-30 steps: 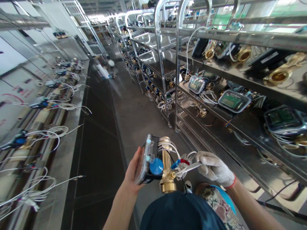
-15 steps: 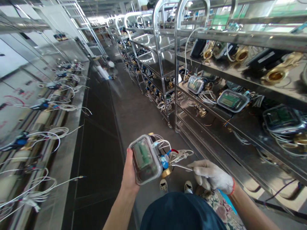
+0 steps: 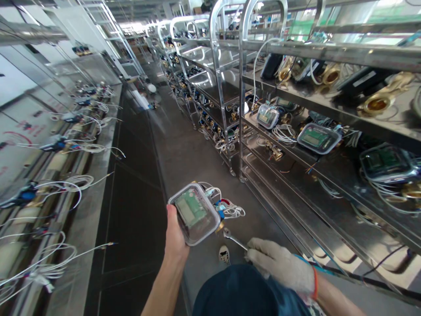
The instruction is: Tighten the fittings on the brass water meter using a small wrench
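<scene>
My bare left hand (image 3: 176, 235) grips the left edge of a meter (image 3: 196, 214) with a clear plastic cover, a green circuit board and a small grey display. Behind its right side, a brass fitting (image 3: 220, 226), blue parts and a bundle of white cable (image 3: 234, 210) stick out. My right hand (image 3: 279, 263), in a white knitted glove with an orange cuff, is closed around a metal wrench (image 3: 235, 239). The wrench's head lies just right of and below the brass fitting, apparently apart from it. My left fingers behind the meter are hidden.
On the right, a steel rack (image 3: 315, 166) carries several similar meters, including one with a clear cover (image 3: 319, 138), and brass fittings. A long bench (image 3: 95, 184) on the left holds pipes and coiled white cables (image 3: 82, 181). Further racks line the aisle floor (image 3: 184, 149).
The wrench has come away from the blue and brass parts, moving down and left with my right hand. My left hand has turned the meter, its display now facing me more.
</scene>
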`<state>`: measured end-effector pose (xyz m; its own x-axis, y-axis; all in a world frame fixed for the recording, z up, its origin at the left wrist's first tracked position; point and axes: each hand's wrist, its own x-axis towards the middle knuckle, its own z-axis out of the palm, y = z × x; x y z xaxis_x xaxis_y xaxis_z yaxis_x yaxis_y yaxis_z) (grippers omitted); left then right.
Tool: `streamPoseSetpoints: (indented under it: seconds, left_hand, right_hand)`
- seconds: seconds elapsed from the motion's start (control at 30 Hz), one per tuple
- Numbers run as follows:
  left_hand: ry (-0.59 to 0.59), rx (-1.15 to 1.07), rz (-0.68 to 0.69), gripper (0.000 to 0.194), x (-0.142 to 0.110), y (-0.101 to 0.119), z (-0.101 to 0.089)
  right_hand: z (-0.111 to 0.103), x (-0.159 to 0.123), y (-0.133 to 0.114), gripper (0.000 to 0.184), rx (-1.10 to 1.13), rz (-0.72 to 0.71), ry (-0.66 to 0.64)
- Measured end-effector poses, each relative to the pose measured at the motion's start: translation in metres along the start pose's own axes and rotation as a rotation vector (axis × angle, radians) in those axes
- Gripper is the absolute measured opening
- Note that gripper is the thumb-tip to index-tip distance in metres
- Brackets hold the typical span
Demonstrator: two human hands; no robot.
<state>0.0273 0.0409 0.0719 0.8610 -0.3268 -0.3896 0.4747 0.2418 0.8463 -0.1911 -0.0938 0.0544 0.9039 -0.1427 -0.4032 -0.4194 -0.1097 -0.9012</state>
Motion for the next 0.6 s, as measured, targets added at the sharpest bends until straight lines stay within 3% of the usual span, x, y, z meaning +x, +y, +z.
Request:
streamPoseSetpoints:
  seconds: [0.1, 0.17, 0.3, 0.53, 0.6]
  left_hand:
    - [-0.013, -0.119, -0.110, 0.032, 0.007, 0.015, -0.006]
    - [-0.032, -0.160, -0.187, 0.030, 0.010, 0.018, -0.012]
    - [-0.160, -0.212, -0.351, 0.038, 0.011, 0.014, -0.019]
    - [-0.266, -0.165, -0.514, 0.032, 0.003, 0.014, -0.008]
    - [-0.250, -0.151, -0.527, 0.030, 0.000, 0.014, -0.005]
  right_hand:
    - [-0.012, 0.009, 0.006, 0.046, -0.388, -0.057, 0.256]
    - [-0.017, 0.016, 0.007, 0.048, -0.506, -0.112, 0.304]
    - [-0.027, 0.017, 0.002, 0.045, -0.544, -0.236, 0.277]
    - [-0.041, 0.020, -0.008, 0.046, -0.579, -0.425, 0.203]
    - [-0.039, 0.021, -0.004, 0.047, -0.549, -0.461, 0.195]
